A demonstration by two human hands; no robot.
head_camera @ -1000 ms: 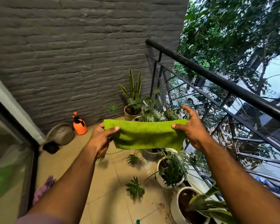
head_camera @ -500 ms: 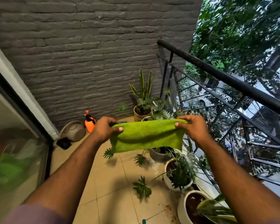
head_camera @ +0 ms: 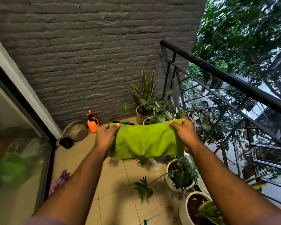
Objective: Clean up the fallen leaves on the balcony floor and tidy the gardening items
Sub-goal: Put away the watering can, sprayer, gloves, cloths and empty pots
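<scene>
Both hands pinch the top edge of a green cloth point(head_camera: 147, 141), holding it stretched out in the air above the balcony floor point(head_camera: 113, 179). On the left, the left hand point(head_camera: 106, 136) is closed on one upper corner, thumb on the near face and fingers curled behind. On the right, the right hand point(head_camera: 184, 134) grips the other corner the same way. Between them the cloth hangs as a wide rectangle, soft and fuzzy like a towel, sagging a little along the top with loose folds lower down.

Far left stands a glass door point(head_camera: 15, 151) in a dark frame. By the rough grey brick wall point(head_camera: 88, 54) lie a round beige dish point(head_camera: 76, 130) and an orange plastic spray bottle point(head_camera: 92, 123). The floor is smooth beige tile, and a fallen leaf point(head_camera: 143, 188) with deep lobes lies on it below the cloth. To the right, potted plants point(head_camera: 180, 176) in white and tan pots line a black metal railing point(head_camera: 234, 80).
</scene>
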